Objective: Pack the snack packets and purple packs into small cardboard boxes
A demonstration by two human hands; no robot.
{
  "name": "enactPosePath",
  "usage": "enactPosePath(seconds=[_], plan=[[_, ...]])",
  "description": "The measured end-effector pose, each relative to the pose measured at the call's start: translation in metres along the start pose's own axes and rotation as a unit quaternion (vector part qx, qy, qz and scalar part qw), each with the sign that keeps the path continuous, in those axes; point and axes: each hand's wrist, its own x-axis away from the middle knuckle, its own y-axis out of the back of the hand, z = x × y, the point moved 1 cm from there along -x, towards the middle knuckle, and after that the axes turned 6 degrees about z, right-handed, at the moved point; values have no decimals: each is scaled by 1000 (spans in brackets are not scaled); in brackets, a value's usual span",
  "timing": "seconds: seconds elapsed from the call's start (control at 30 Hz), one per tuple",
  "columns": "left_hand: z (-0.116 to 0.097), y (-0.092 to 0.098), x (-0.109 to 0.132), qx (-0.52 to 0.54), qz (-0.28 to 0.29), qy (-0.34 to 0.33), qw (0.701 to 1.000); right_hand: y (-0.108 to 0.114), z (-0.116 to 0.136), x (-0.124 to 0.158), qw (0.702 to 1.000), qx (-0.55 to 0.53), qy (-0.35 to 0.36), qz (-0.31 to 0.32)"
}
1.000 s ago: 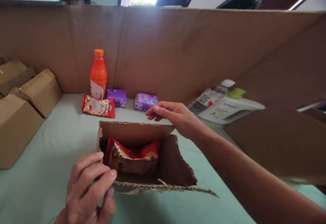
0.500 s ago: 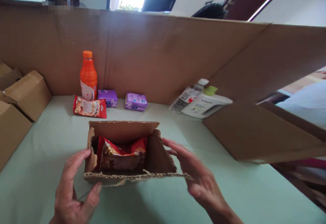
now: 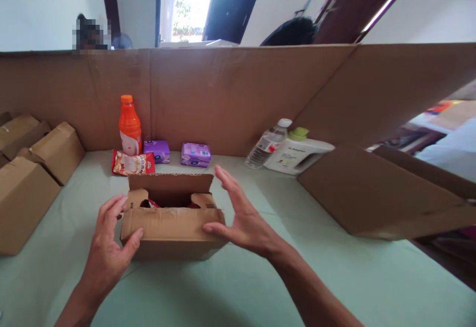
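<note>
Head cam, quick before/after: half a second ago the small cardboard box [image 3: 173,228] was wide open with its near flap lying flat on the table [image 3: 260,277], and the red snack packet [image 3: 152,204] inside was in plain sight. Now the two short side flaps are folded in and the near side stands up as a plain brown face. Only a sliver of red shows through the gap. The far flap [image 3: 169,186] is still sticking up, so the top isn't shut.

The box sits right between both hands, close to the person. The left hand [image 3: 111,238] is spread open against the left end, thumb pressing the front face. The right hand [image 3: 241,218] is open too, thumb on the front right corner and fingers fanned upward beside the right flap. Neither hand is wrapped around anything.

Behind it, well apart, stand an orange bottle [image 3: 130,126] and two purple packs [image 3: 196,153].
</note>
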Motion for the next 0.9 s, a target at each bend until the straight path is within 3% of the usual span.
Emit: enactPosePath(seconds=[0.13,0.3,0.43,0.57,0.63,0.73,0.83,0.9], plan=[[5,-4,-4,4,39,8,999,-1,-8,-5,999,-26,15,19],[16,-11,-5,40,102,-9,994,-13,-3,24,997,-53,47,38],[15,-13,-2,65,135,-6,989,-29,0,58,998,-41,-19,45],[2,-6,24,43,145,12,988,-42,-10,75,996,-56,-54,51],[-3,1,47,15,120,27,992,-48,-16,64,992,-88,-36,86],[-1,17,81,-54,34,64,996,-69,-13,17,978,-160,12,135],[19,34,95,-149,-73,116,979,-120,11,-52,966,-217,47,131],[38,44,88,-200,-138,141,960,-167,34,-94,976,-212,-10,56]])
